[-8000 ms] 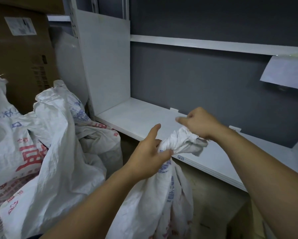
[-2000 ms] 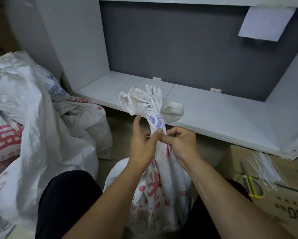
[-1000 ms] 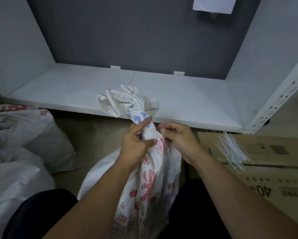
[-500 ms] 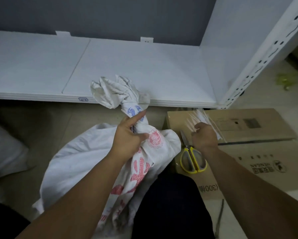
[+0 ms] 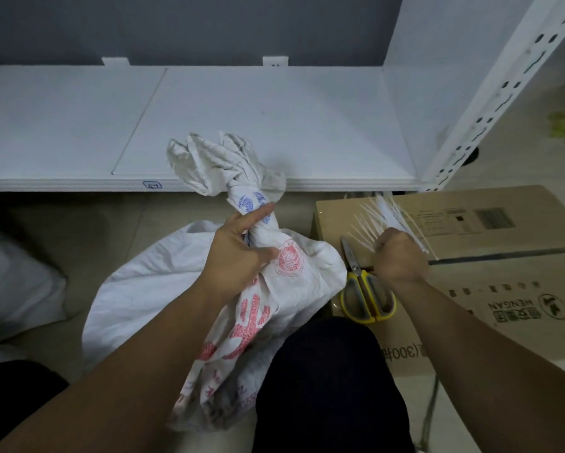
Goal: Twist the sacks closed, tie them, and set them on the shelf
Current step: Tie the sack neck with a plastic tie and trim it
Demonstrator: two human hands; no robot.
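A white woven sack (image 5: 294,276) with red and blue print stands between my knees, its neck twisted tight and its ruffled mouth fanning out above. My left hand (image 5: 238,253) grips the twisted neck. My right hand (image 5: 398,256) is curled over a bundle of white ties (image 5: 385,214) lying on a cardboard box (image 5: 490,289) to the right; whether its fingers pinch a tie is hidden. The white shelf (image 5: 274,119) runs across just beyond the sack.
Yellow-handled scissors (image 5: 366,295) lie on the box just below my right hand. A perforated white shelf upright (image 5: 490,89) rises at the right. Another white sack (image 5: 16,282) slumps on the floor at the left. My dark-clothed knees fill the bottom.
My right hand let go of the sack neck and moved right to the ties on the box. My left hand kept its grip on the neck. The view swung right and down.
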